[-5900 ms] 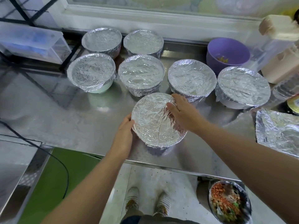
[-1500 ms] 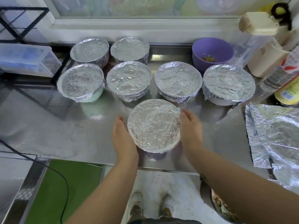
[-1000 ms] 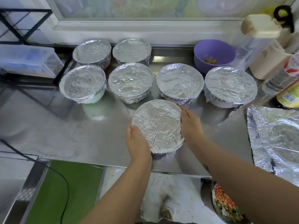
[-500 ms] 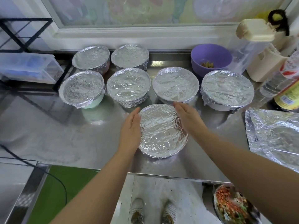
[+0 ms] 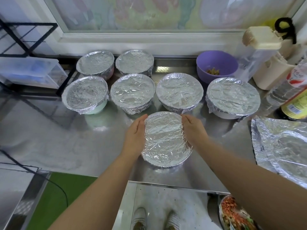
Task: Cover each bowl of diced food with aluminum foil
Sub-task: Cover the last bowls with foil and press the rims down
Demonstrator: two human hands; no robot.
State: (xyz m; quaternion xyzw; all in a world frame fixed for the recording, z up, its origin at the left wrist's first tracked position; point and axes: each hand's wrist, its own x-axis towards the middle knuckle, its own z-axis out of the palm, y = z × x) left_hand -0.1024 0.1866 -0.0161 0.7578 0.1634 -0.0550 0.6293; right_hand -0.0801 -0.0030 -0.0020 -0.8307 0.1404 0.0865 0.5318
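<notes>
Our left hand has slid from the near rim to the left side of the foil-covered bowl; our right hand is opposite, both hands pressing flat-fingered, at the worktop near middle (bottle label unreadable).

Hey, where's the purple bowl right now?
Head view, back right of the counter: the purple bowl sits uncovered behind the rightmost foil-covered bowl, beside the cream-lidded jug.

Both forearms are bare right up to the left grip and the right grip. Well below the grips are a pale left shoe and right shoe, their uppers dotted with small holes, perhaps mesh.
</notes>
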